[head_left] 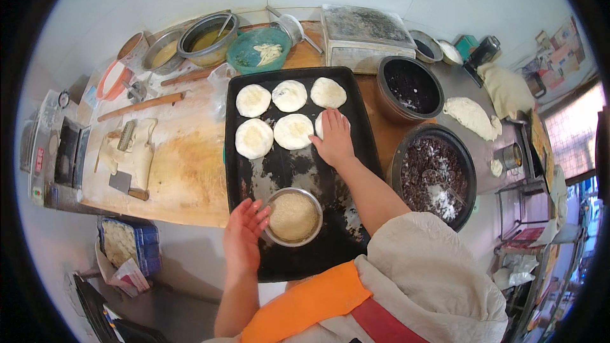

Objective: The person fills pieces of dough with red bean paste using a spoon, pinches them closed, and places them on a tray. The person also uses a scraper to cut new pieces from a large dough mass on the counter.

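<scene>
A black baking tray [343,216] lies in front of me. Several flat, round white dough cakes [290,95] sit in two rows on its far half; some carry pale seeds or crumbs on top. My right hand [335,141] rests, fingers stretched, on the near right dough cake [319,127], covering most of it. Beside the rim of a metal bowl of pale sesame-like seeds [293,217], my left hand [245,232] is open and palm up, holding nothing. That bowl stands on the tray's near half.
Dark pots [410,89] stand right of the tray, the nearer holding a dark filling with white powder [435,178]. On the floured board at left lie dough [136,155], a scraper [121,181] and a rolling pin [143,106]. Bowls and a scale [367,35] line the back.
</scene>
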A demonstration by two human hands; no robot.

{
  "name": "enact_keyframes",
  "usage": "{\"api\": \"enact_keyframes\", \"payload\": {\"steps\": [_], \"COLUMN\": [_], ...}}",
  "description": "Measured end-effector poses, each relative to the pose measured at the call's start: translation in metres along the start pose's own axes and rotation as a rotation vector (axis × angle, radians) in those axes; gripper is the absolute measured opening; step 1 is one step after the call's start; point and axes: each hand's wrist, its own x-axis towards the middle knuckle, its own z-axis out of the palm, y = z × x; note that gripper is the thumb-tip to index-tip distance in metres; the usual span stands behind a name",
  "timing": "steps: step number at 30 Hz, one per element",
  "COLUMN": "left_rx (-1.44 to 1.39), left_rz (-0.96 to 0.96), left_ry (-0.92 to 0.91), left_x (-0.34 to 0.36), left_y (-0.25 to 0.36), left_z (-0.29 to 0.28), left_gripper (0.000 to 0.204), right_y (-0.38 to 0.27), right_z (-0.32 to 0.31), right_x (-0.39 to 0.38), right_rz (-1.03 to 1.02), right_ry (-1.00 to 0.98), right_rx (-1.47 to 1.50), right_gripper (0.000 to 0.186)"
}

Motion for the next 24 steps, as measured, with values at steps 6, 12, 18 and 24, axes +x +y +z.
{"api": "enact_keyframes", "payload": {"steps": [6, 12, 18, 24], "left_rx": [0.03, 0.108, 0.723, 1.428], "left_rz": [0.012, 0.053, 0.407, 0.687], "left_ry": [-0.042, -0.086, -0.278, -0.124], "left_x": [-0.004, -0.006, 0.096, 0.293], "left_y": [-0.008, -0.003, -0.01, -0.065], "left_z": [0.01, 0.056, 0.161, 0.228], "left_gripper": [0.052, 0.047, 0.047, 0.04], "right_y": [-0.001, 0.01, 0.035, 0.175], "right_z": [-0.001, -0.007, -0.102, -0.306], "right_x": [0.004, 0.021, 0.074, -0.023], "right_rz": [0.022, 0.13, 0.05, -0.153], "right_ry": [-0.064, -0.284, -0.03, 0.604], "right_rx": [-0.034, 0.091, 0.305, 0.563], "right_gripper": [0.078, 0.085, 0.075, 0.028]}}
